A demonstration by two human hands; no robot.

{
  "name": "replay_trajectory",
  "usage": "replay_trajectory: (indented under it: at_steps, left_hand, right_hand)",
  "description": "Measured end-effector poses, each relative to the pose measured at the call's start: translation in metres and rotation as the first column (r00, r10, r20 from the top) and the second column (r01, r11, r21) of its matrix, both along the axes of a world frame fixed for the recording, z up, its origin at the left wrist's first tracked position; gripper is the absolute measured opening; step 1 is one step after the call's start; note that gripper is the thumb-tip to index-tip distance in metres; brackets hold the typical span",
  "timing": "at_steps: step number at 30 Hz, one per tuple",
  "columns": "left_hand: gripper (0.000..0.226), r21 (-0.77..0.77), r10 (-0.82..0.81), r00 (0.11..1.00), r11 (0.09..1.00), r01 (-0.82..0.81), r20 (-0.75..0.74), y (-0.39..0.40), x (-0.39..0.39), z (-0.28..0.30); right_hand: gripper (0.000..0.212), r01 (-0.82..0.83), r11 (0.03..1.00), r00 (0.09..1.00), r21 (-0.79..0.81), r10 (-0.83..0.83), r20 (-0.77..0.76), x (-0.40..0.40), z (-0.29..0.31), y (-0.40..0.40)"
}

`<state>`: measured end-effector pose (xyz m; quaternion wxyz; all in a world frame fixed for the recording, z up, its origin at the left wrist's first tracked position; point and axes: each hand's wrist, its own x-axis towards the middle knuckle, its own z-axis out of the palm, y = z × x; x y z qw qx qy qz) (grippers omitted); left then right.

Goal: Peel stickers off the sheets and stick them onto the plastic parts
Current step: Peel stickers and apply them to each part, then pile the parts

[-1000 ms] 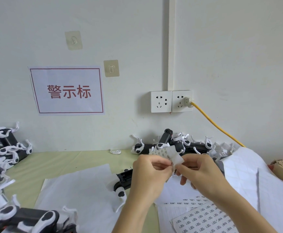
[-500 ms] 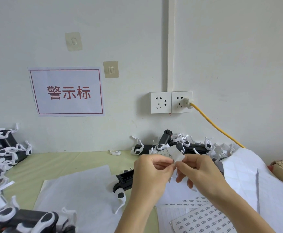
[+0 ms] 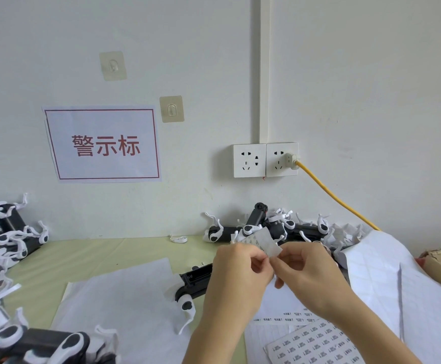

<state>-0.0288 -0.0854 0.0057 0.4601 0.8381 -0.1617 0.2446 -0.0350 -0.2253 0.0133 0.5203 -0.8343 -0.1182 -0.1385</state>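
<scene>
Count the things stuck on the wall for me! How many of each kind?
Paper sign: 1
Clear sticky hooks: 2
Socket plates: 2
Total: 5

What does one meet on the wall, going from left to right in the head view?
Red-lettered sign → upper hook → lower hook → left socket → right socket → plug → yellow cable.
</scene>
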Motion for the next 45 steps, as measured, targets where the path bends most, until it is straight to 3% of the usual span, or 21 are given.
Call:
replay_trajectory:
  at_steps: [7, 10, 17, 23, 28, 32, 34, 36, 38, 41, 45]
  left_hand:
    - [0.019, -0.016, -0.008, 1.0, 1.0, 0.008, 0.015, 0.001, 0.0, 0.001]
    - [0.017, -0.103, -0.007, 1.0, 0.995, 0.006, -0.013, 0.001, -0.001, 0.002]
    - [0.017, -0.304, 0.012, 0.99, 0.951, -0.054, -0.139, 0.0, 0.0, 0.005]
    - [0.014, -0.499, -0.015, 0.958, 0.856, -0.137, -0.288, 0.004, 0.001, 0.005]
    - [0.012, -0.586, -0.019, 0.939, 0.786, -0.199, -0.344, 0.006, 0.0, 0.006]
    - [0.013, -0.599, -0.003, 0.939, 0.77, -0.218, -0.345, 0.007, 0.0, 0.007]
    - [0.013, -0.594, 0.01, 0.943, 0.774, -0.219, -0.334, 0.007, 0.0, 0.007]
    - [0.015, -0.578, 0.027, 0.946, 0.786, -0.22, -0.323, 0.006, 0.0, 0.006]
    - [0.019, -0.565, 0.046, 0.95, 0.795, -0.223, -0.31, 0.005, 0.0, 0.006]
    - [0.02, -0.547, 0.059, 0.954, 0.808, -0.217, -0.293, 0.004, -0.002, 0.008]
    - [0.018, -0.541, 0.089, 0.961, 0.811, -0.223, -0.262, 0.004, -0.001, 0.008]
  right_hand:
    - [0.027, -0.018, 1.0, 1.0, -0.025, 0.018, 0.004, -0.002, 0.003, -0.002]
    - [0.032, -0.032, 0.999, 0.999, -0.022, 0.032, -0.01, -0.002, 0.005, -0.005]
    - [0.022, 0.025, 0.999, 0.995, -0.041, -0.029, -0.094, 0.0, 0.007, -0.017]
    - [0.032, 0.264, 0.964, 0.962, 0.012, -0.262, -0.08, 0.006, 0.006, -0.026]
    - [0.056, 0.557, 0.829, 0.827, -0.044, -0.559, -0.065, 0.008, 0.006, -0.036]
    - [0.042, 0.697, 0.693, 0.713, -0.184, -0.696, 0.083, 0.008, 0.003, -0.039]
    - [0.028, 0.663, 0.738, 0.746, -0.124, -0.637, 0.194, 0.007, 0.003, -0.036]
    - [0.024, 0.446, 0.895, 0.864, 0.017, -0.435, 0.253, 0.005, 0.006, -0.023]
    - [0.025, 0.199, 0.979, 0.938, 0.03, -0.2, 0.284, -0.002, 0.006, -0.002]
    - [0.03, 0.004, 0.997, 0.958, -0.071, 0.016, 0.285, -0.009, -0.001, 0.024]
    - [0.033, -0.046, 0.993, 0.952, -0.109, 0.077, 0.296, -0.008, -0.005, 0.032]
